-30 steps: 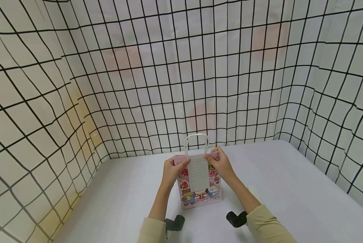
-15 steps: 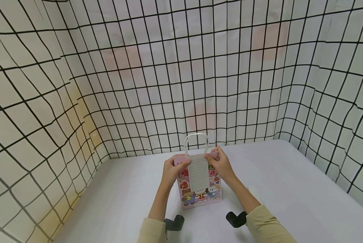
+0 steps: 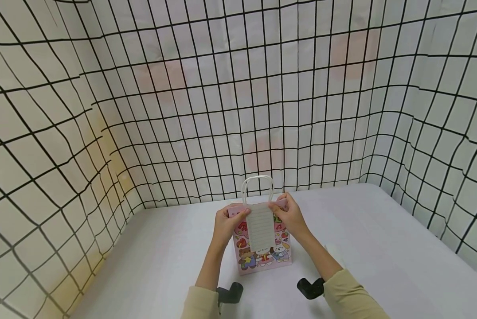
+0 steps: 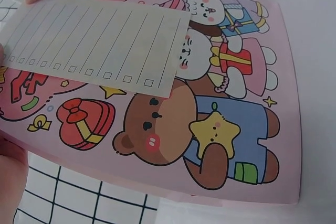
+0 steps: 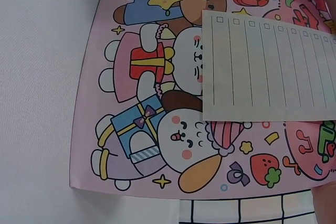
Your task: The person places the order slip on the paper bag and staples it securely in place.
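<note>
A pink paper gift bag [image 3: 264,262] with cartoon animals stands upright on the table, its white handle [image 3: 258,177] sticking up. Over its front hangs a lined checklist note [image 3: 261,230] with a column of small boxes. My left hand [image 3: 227,221] pinches the bag's top left edge, thumb on the note's upper corner. At the top right, my right hand [image 3: 292,216] does likewise. The left wrist view shows the note covering part of the printed bear [image 4: 157,114] and its neighbours. Seen from the right wrist, the note [image 5: 268,72] lies across the bag front.
The white table [image 3: 162,248] spreads around the bag. Black grid netting [image 3: 222,110] over white sheeting walls the back and both sides. Black wrist mounts [image 3: 311,288] jut inward below the forearms. A pale, indistinct item [image 3: 333,252] lies beside the right forearm.
</note>
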`<move>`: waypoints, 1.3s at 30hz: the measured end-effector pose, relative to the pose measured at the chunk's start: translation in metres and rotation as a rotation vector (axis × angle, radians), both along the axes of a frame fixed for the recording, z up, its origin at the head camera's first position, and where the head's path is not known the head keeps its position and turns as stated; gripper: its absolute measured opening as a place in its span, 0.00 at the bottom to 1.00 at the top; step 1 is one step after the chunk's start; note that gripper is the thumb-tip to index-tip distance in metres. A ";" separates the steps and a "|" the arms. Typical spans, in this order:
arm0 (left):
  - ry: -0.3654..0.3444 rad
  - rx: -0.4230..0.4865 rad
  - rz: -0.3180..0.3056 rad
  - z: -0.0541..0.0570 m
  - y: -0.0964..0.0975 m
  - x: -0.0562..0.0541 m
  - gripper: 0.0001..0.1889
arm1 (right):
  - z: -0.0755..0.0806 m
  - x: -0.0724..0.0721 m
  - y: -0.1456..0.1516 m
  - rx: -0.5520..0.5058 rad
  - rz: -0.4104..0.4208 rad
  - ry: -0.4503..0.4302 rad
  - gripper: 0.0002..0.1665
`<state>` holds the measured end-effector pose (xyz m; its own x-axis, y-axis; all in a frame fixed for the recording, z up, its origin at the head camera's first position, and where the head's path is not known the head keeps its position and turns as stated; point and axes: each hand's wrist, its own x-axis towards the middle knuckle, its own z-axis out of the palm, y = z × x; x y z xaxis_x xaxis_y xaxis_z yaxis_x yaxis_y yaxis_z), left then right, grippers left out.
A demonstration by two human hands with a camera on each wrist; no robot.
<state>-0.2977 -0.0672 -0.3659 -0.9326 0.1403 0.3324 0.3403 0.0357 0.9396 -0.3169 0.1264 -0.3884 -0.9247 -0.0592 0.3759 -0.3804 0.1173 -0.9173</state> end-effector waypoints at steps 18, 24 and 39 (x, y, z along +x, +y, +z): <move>-0.009 0.018 0.036 0.002 0.001 0.000 0.12 | 0.002 0.005 0.002 0.004 -0.002 0.003 0.16; -0.019 0.019 0.031 0.000 0.002 0.001 0.12 | -0.003 0.006 0.006 -0.017 0.009 -0.016 0.17; 0.004 0.010 0.010 -0.002 0.002 0.000 0.12 | -0.005 0.006 0.008 -0.025 0.018 -0.011 0.17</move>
<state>-0.2973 -0.0653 -0.3675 -0.9326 0.1276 0.3375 0.3437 0.0302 0.9386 -0.3106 0.1341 -0.3936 -0.9277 -0.0668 0.3674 -0.3722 0.0875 -0.9240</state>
